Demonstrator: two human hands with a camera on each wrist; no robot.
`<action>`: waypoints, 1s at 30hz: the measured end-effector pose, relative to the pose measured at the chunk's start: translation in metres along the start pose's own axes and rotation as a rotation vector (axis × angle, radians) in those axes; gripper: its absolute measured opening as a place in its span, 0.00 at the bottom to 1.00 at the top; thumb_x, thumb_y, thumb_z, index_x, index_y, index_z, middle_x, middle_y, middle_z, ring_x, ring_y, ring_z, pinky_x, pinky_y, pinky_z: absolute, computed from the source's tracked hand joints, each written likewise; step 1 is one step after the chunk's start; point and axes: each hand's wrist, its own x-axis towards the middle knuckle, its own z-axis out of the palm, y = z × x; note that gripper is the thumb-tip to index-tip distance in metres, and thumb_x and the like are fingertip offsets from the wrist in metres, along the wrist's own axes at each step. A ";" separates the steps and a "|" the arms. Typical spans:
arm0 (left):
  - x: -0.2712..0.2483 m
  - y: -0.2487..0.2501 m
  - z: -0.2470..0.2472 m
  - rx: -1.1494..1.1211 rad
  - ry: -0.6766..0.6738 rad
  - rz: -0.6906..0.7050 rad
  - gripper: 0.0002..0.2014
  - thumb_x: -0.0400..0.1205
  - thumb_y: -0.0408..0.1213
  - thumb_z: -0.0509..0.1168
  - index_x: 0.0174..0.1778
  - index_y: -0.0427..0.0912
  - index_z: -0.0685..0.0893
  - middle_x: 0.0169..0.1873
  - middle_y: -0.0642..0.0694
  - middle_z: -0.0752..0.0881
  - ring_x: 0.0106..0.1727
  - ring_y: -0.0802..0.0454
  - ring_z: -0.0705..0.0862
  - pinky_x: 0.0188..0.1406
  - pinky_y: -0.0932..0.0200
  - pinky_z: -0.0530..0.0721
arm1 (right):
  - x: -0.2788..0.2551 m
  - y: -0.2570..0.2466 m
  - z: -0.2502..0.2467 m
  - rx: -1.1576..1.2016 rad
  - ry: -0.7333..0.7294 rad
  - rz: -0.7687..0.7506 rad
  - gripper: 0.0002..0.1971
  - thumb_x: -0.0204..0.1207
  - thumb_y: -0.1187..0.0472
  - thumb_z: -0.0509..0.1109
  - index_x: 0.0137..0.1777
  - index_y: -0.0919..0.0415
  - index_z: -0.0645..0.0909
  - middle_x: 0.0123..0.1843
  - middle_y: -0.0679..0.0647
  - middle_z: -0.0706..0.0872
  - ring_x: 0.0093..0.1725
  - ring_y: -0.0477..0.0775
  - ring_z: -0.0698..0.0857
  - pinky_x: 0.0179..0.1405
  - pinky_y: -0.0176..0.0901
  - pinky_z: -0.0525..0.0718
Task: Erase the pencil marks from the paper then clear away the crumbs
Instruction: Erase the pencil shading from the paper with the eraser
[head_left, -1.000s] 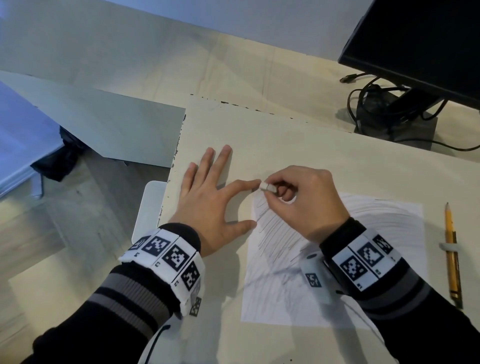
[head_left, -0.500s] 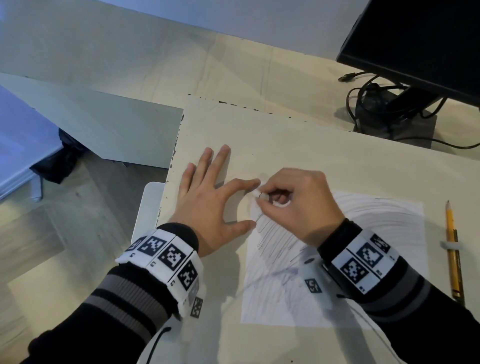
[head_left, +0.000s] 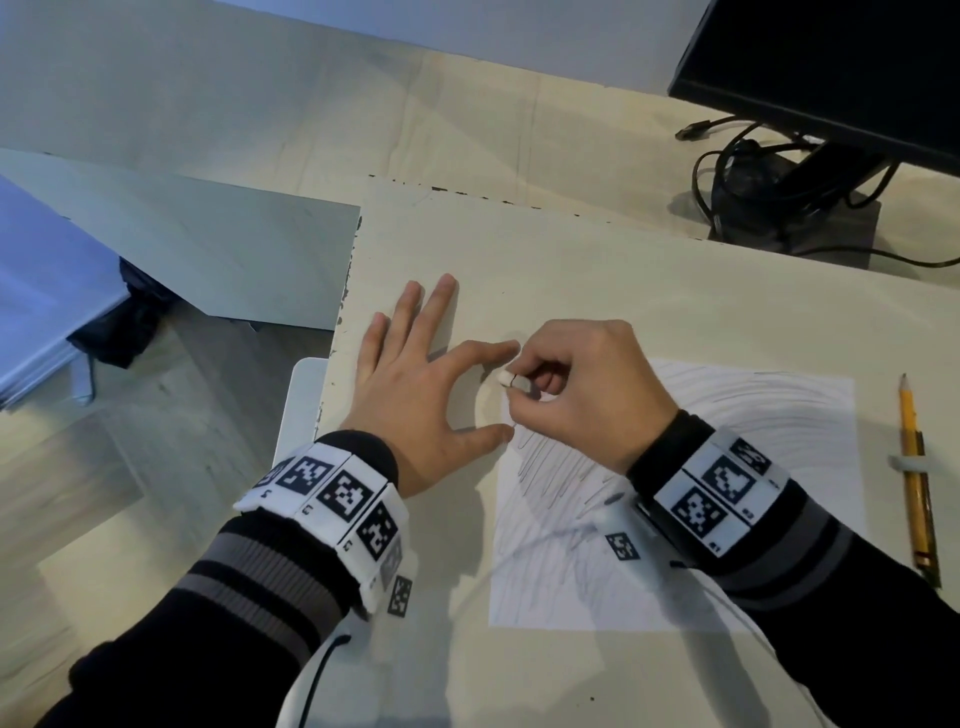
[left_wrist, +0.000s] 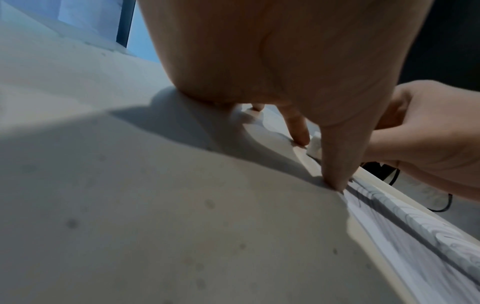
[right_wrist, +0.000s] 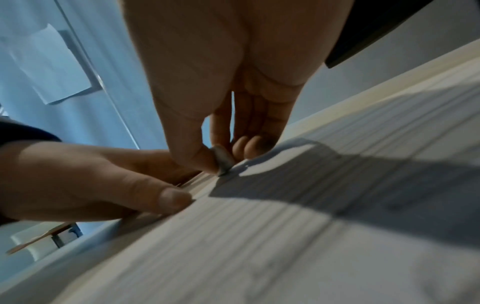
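A white sheet of paper (head_left: 727, 499) covered in pencil lines lies on the cream board (head_left: 597, 270). My right hand (head_left: 566, 384) pinches a small white eraser (head_left: 511, 380) between thumb and forefinger, its tip down on the paper's top left corner; the right wrist view shows the eraser (right_wrist: 223, 160) touching the sheet. My left hand (head_left: 426, 384) lies flat and spread beside the paper, forefinger and thumb pressing at the sheet's left edge. In the left wrist view the thumb (left_wrist: 335, 164) bears down at the paper's edge (left_wrist: 389, 216).
A yellow pencil (head_left: 917, 483) lies to the right of the paper. A black monitor (head_left: 831, 78) on its stand with cables (head_left: 748, 171) sits at the back right. The board's left edge (head_left: 337, 332) drops to a lower desk and floor.
The right hand rubbed the eraser down and back up at the paper's top left corner. The left hand stayed spread in place.
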 end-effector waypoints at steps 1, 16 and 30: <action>0.000 0.000 0.000 -0.001 0.002 -0.001 0.34 0.70 0.69 0.65 0.74 0.75 0.67 0.87 0.53 0.37 0.85 0.51 0.31 0.82 0.48 0.31 | 0.001 0.000 -0.001 -0.004 -0.017 0.000 0.04 0.65 0.61 0.78 0.39 0.52 0.89 0.33 0.42 0.85 0.32 0.43 0.84 0.35 0.43 0.86; 0.001 0.001 -0.002 0.012 -0.021 -0.008 0.35 0.72 0.66 0.70 0.75 0.76 0.66 0.86 0.55 0.34 0.84 0.53 0.28 0.81 0.50 0.29 | 0.000 0.001 -0.002 0.002 0.046 0.074 0.06 0.66 0.61 0.79 0.42 0.51 0.91 0.33 0.41 0.86 0.34 0.43 0.85 0.37 0.41 0.88; 0.001 0.000 -0.001 0.019 -0.015 0.000 0.35 0.72 0.67 0.69 0.75 0.76 0.66 0.86 0.53 0.34 0.84 0.52 0.28 0.82 0.48 0.30 | 0.003 0.000 -0.001 -0.045 0.103 0.082 0.05 0.65 0.60 0.79 0.41 0.53 0.91 0.34 0.42 0.86 0.33 0.42 0.84 0.36 0.40 0.87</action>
